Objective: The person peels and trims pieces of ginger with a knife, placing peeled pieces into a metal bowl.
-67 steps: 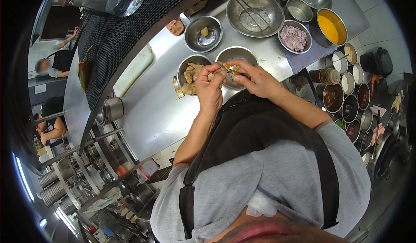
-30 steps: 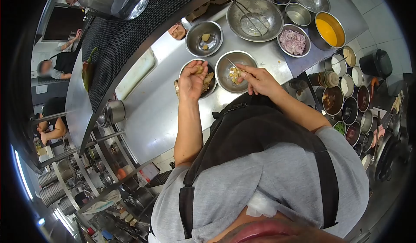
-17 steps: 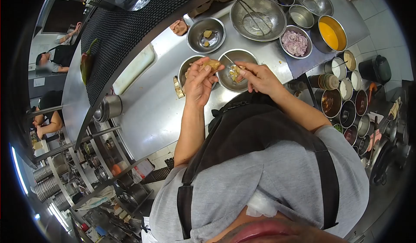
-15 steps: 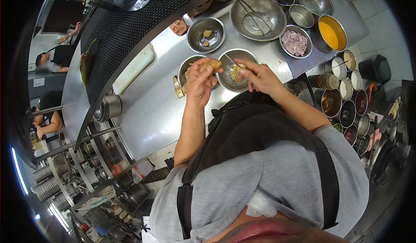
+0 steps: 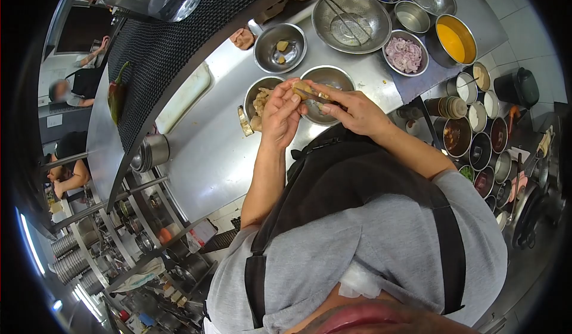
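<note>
My left hand [image 5: 282,116] pinches a pale yellow piece of ginger [image 5: 302,89] between thumb and fingers. In my right hand [image 5: 361,115] is a small knife [image 5: 317,97], its blade against the ginger. Both hands are over a steel bowl [image 5: 343,77], where some scraps show, partly hidden by the right hand. To the left, a second bowl [image 5: 249,92] contains knobby unpeeled ginger [image 5: 260,101], partly covered by my left hand. Farther back, a steel bowl [image 5: 263,40] has a few peeled yellow pieces [image 5: 282,46] in it.
A colander [image 5: 322,13] with tongs, a bowl of sliced onions [image 5: 404,55] and a pot of orange liquid [image 5: 453,42] stand at back right. A gold-coloured strip [image 5: 245,121] lies beside the ginger bowl. A raised black-matted shelf [image 5: 173,45] runs along the left; another person [image 5: 77,87] is beyond it.
The knife has come up from the bowl to the ginger, and my hands are closer together. The peel seen at the blade has left the knife.
</note>
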Action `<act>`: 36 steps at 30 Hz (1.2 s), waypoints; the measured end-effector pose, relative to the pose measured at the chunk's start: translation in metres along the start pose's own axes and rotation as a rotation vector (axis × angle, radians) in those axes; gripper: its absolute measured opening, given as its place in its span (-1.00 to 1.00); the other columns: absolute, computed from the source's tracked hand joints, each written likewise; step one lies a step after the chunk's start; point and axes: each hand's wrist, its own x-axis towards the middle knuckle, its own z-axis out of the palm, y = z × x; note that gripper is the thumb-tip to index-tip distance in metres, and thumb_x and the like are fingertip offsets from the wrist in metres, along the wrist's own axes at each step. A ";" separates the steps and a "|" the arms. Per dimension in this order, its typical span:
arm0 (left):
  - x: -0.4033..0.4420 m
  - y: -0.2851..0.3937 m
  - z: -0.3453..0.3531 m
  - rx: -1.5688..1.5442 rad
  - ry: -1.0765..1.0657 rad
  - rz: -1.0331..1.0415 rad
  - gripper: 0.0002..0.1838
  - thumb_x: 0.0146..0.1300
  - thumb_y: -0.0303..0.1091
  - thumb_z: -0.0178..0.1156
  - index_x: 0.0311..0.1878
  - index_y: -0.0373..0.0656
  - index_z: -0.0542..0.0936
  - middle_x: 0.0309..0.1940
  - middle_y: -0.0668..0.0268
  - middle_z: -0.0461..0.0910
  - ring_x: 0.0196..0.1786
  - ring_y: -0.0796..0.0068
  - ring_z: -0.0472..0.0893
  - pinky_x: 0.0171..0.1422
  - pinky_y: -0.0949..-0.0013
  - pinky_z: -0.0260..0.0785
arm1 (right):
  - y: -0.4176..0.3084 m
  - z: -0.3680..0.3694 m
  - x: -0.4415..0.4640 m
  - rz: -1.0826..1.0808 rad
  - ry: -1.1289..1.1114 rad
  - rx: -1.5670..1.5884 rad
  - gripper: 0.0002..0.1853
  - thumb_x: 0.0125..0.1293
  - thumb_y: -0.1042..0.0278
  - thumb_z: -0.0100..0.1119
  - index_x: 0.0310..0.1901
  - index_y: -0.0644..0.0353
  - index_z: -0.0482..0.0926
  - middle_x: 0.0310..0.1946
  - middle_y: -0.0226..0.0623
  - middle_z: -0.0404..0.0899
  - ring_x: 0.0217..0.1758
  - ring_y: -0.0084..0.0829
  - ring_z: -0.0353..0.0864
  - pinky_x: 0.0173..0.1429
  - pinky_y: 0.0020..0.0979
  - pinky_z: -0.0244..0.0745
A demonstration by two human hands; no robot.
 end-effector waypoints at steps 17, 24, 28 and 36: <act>-0.007 -0.011 0.014 0.254 0.026 0.088 -0.59 0.38 -0.46 0.09 0.27 -0.32 0.39 0.02 0.27 0.53 -0.13 0.56 0.50 -0.09 0.49 0.38 | 0.005 0.003 0.002 0.119 -0.009 0.076 -0.62 0.38 0.25 0.03 0.19 0.15 0.38 -0.18 -0.06 0.60 -0.19 0.03 0.60 -0.06 -0.12 0.42; -0.011 -0.024 0.022 0.261 0.046 0.146 -0.58 0.36 -0.50 0.07 0.26 -0.35 0.39 0.07 0.20 0.52 0.01 0.49 0.50 -0.03 0.42 0.38 | 0.000 -0.011 0.007 0.324 -0.074 0.378 -0.71 0.42 0.27 0.01 0.07 0.21 0.42 -0.41 -0.23 0.59 -0.63 -0.51 0.52 -0.51 -0.46 0.40; -0.005 -0.012 0.024 0.049 0.024 0.083 -0.57 0.35 -0.54 0.05 0.28 -0.35 0.38 0.07 0.19 0.52 0.02 0.47 0.51 -0.01 0.43 0.39 | -0.002 -0.010 0.000 0.340 0.001 0.474 -0.68 0.42 0.27 0.01 0.13 0.19 0.43 -0.44 -0.30 0.57 -0.71 -0.64 0.40 -0.61 -0.55 0.31; -0.004 -0.006 0.018 0.085 0.080 0.072 -0.59 0.37 -0.51 0.05 0.27 -0.32 0.39 0.08 0.18 0.51 0.08 0.38 0.56 0.07 0.38 0.47 | -0.006 -0.010 -0.007 0.137 -0.054 -0.006 -0.48 0.39 0.22 0.05 0.35 0.12 0.29 -0.01 -0.08 0.62 -0.11 -0.13 0.68 -0.02 -0.26 0.53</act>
